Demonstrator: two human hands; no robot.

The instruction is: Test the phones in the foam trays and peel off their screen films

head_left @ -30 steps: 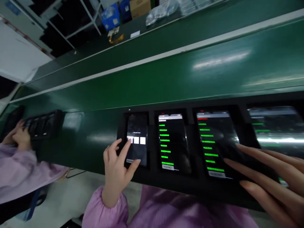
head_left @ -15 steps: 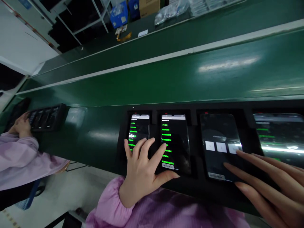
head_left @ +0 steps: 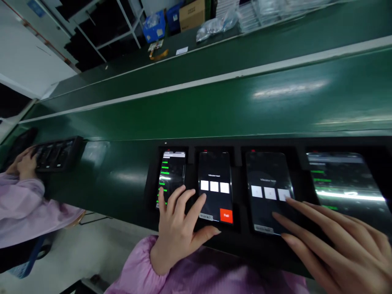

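Several smartphones lie in a row in a black tray. Over the two leftmost phones, my left hand has its fingers spread, the index fingertip at the lower left of the second phone. That phone shows a vibrator test, with three white squares and a red Fail button. Green text lines fill the leftmost phone. My right hand is open, its index fingertip at the rightmost white square of the third phone. The fourth phone shows green lines under a bright glare, partly hidden by that hand.
At the left, a co-worker's hands are at another black tray of phones. Along the back shelf stand a blue bin, a cardboard box and plastic bags. A green bench surface runs across the view.
The second phone's screen has gone from the green list to the vibrator test with white squares and a red Fail button. Both hands and the tray sit slightly further left in view.
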